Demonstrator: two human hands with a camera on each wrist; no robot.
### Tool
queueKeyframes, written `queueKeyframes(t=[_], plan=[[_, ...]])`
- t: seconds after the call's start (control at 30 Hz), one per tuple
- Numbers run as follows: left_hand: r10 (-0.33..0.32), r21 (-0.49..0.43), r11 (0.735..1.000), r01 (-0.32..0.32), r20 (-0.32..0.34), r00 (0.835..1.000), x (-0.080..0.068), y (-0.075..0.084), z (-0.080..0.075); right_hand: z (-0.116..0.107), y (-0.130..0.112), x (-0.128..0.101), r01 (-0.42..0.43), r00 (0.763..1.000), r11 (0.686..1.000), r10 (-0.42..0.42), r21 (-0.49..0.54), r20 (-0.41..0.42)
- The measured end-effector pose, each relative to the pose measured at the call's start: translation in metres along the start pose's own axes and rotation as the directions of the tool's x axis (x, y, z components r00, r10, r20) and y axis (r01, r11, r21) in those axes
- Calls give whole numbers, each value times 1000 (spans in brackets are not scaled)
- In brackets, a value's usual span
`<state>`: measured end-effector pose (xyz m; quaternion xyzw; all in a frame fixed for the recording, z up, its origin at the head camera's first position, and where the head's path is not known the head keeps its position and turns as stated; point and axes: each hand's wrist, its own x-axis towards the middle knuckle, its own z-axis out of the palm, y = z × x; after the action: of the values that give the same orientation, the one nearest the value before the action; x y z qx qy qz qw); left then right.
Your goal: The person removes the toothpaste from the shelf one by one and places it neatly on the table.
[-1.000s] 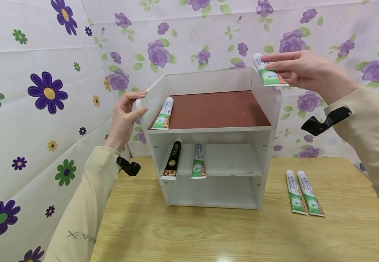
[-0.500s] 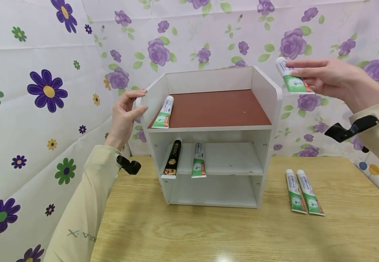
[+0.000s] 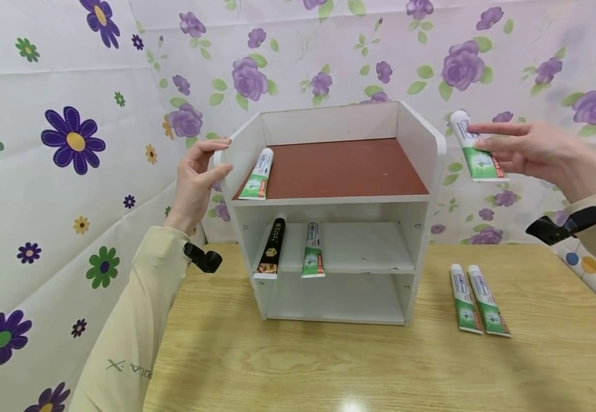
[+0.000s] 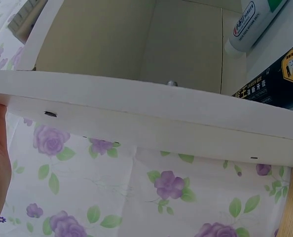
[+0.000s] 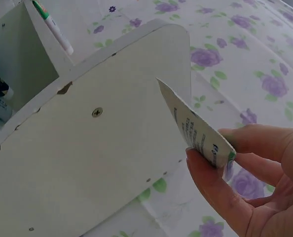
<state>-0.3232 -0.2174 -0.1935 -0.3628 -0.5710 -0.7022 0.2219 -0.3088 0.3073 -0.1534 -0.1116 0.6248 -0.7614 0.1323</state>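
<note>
Nearest, a pale wooden table (image 3: 359, 366), bearing a white three-tier wooden shelf unit (image 3: 431, 171) taken here as the landmark. To the right of the shelf unit, flat on the table, two white-and-green toothpaste tubes (image 3: 475, 299) side by side, touching or nearly so. Inside the shelf unit, on the middle tier towards its left side, a black toothpaste tube (image 3: 271, 249) and just beside it another white-and-green tube (image 3: 312, 250), both with ends at the front edge. On the brown top tier, against the left wall, one more white-and-green tube (image 3: 256, 174).

Left hand (image 3: 194, 180) at the shelf unit's upper left corner, thumb and fingers curled round the front edge of the left side panel, gripping it. Right hand (image 3: 532, 154) raised in the air right of the shelf unit, level with its top tier, apart from its right wall; thumb and fingers pinching a white-and-green toothpaste tube with a flat crimped end (image 3: 475, 150), cap end up and towards the wall.

Farthest, floral fabric with purple flowers (image 3: 328, 57) behind and left of the shelf unit.
</note>
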Motion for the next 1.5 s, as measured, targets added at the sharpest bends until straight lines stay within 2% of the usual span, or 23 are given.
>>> queueKeyframes(t=[0.27,0.47,0.6,0.83,1.1,1.33,1.5], plan=[[-1,1,1000,1,-16,1000,-4,2,-3,-14,33,-2,46,998,993,-40,-109,50],[2,10,1000,-2,-16,1000,-4,6,-4,-25,57,-4,39,999,986,-43,-161,-22],[-6,-2,1000,6,-10,1000,-2,6,-2,-35,71,-7,42,999,981,-47,-192,-23],[-9,2,1000,9,-11,1000,-2,4,-2,-52,97,-11,29,997,938,-52,-344,-55],[-21,-12,1000,20,-7,1000,-1,1,1,-74,129,-20,-25,998,929,3,-369,-61],[-28,-20,999,28,-12,1000,1,-1,2,-93,159,-29,-94,994,900,63,-425,-85],[-17,-14,1000,17,-16,1000,0,-1,1,-105,178,-33,-99,995,881,72,-463,-76]])
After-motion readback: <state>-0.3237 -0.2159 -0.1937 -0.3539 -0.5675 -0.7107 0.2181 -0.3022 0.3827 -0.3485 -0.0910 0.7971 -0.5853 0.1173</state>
